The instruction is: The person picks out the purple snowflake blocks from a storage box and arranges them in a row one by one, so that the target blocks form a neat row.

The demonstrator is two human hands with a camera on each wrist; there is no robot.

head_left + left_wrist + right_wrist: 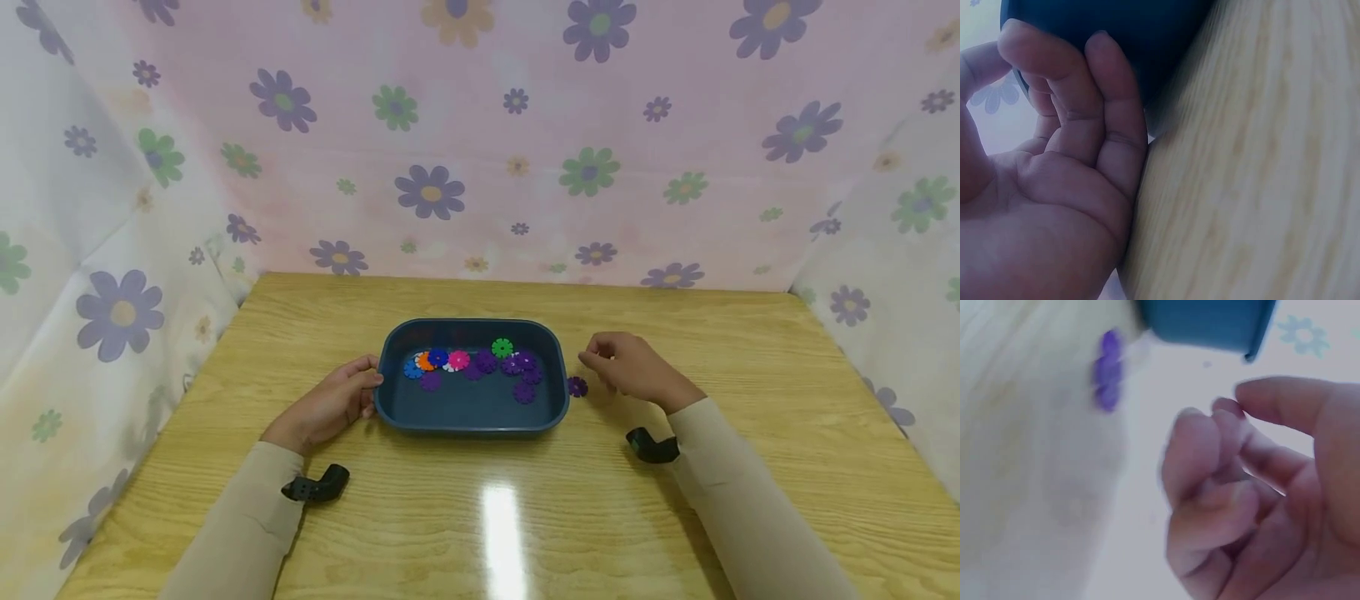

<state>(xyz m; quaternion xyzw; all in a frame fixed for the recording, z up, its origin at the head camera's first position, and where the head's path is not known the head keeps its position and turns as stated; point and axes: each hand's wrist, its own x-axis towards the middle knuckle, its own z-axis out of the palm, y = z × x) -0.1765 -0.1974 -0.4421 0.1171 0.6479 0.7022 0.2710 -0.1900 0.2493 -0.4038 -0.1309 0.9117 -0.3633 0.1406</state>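
A dark blue tray stands on the table with several notched discs in it: purple, blue, orange, pink, white and green. My left hand holds the tray's left end, thumb at the rim; in the left wrist view the fingers of the left hand bend against the tray's wall. Outside the tray's right end lies a purple disc on the table. Just beyond it my right hand hovers with loosely curled fingers and nothing visible in them. The right wrist view shows that hand beside the blurred purple disc.
The wooden table extends around the tray. Flower-patterned cloth hangs behind the table and at both sides. A black device is strapped at each wrist, the left one and the right one.
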